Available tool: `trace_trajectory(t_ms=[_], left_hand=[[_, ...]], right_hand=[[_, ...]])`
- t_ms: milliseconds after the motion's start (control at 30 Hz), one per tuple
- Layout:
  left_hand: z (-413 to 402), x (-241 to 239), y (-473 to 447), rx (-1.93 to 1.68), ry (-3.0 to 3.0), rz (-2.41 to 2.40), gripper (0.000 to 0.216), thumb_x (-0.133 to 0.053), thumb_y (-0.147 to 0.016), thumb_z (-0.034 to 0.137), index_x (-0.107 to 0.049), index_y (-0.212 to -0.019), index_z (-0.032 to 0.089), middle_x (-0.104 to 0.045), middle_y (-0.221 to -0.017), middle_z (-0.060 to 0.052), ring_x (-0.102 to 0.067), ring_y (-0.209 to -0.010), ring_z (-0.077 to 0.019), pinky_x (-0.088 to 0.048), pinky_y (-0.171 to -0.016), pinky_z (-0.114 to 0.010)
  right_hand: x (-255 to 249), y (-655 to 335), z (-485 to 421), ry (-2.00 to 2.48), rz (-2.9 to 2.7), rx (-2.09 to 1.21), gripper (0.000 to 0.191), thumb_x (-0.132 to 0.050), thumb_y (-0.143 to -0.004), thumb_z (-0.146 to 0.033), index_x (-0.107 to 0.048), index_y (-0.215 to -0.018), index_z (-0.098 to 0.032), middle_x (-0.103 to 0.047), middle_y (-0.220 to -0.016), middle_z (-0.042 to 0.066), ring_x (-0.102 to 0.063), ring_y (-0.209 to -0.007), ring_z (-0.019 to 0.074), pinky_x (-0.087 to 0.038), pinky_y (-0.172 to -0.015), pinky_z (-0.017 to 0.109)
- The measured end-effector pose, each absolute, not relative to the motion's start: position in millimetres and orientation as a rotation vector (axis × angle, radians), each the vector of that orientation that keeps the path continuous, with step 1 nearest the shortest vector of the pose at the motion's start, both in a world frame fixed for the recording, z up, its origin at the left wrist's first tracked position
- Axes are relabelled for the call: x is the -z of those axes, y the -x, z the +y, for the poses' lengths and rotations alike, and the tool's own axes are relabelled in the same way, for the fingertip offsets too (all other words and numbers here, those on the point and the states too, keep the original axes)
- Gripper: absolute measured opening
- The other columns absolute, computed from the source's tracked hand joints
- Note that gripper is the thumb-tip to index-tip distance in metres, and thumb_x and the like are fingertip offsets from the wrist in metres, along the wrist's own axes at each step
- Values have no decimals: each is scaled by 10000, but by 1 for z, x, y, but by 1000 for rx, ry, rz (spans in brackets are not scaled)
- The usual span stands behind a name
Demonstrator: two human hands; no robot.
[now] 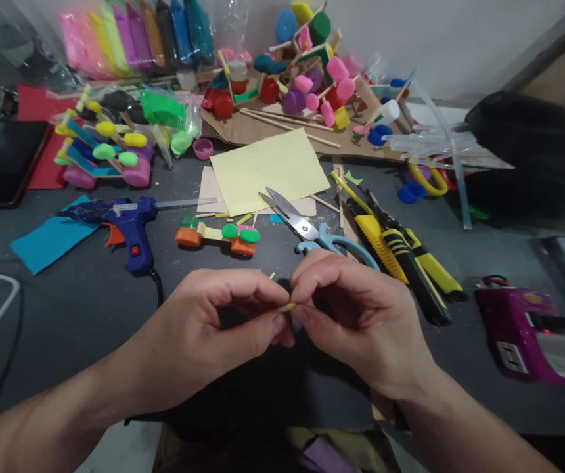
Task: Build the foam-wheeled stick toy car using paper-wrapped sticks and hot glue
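Close to the table's front edge, both hands meet fingertip to fingertip over a small pale-yellow piece. My left hand pinches it from one side with thumb and fingers. From the other side, my right hand has thumb and forefinger closed on it. Most of the piece is covered by fingers, so its kind is unclear. Just beyond the hands lie scissors with light-blue handles, blades pointing away. A small model of orange, green and cream parts sits a little farther left.
To the left lie a blue glue gun, blue paper and a phone. Yellow paper is mid-table. Yellow-and-black cutters and a purple device lie right. Colourful models and clay packets line the back.
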State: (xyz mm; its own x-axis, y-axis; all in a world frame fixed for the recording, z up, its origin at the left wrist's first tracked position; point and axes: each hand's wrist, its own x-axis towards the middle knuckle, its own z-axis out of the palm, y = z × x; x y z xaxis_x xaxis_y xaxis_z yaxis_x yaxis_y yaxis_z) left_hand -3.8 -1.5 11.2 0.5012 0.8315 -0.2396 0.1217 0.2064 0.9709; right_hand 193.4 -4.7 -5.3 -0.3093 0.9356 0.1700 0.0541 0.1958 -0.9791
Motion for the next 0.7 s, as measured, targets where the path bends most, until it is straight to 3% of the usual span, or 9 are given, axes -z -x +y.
trace_trajectory(t_ms=[233,700], left_hand=[[0,-4,4,-612,-919,864,67,-712,-945,259,-772,-928,234,-782,-785,59,-717,-752,-50,-549,-735,-108],[3,3,3,-638,-664,747,69,-773,-892,201,-743,-831,190,-717,-632,70,-642,-586,-19,-485,-595,-82]], right_hand=[[4,-193,-5,979,-1527,-1255,167,-672,-831,-45,-660,-814,-211,-609,-764,-20,-575,-646,96,-471,-570,228],[8,-194,-5,873,-1696,-1043,183,-683,-873,-6,-676,-891,-189,-651,-803,-9,-605,-727,95,-497,-651,231]])
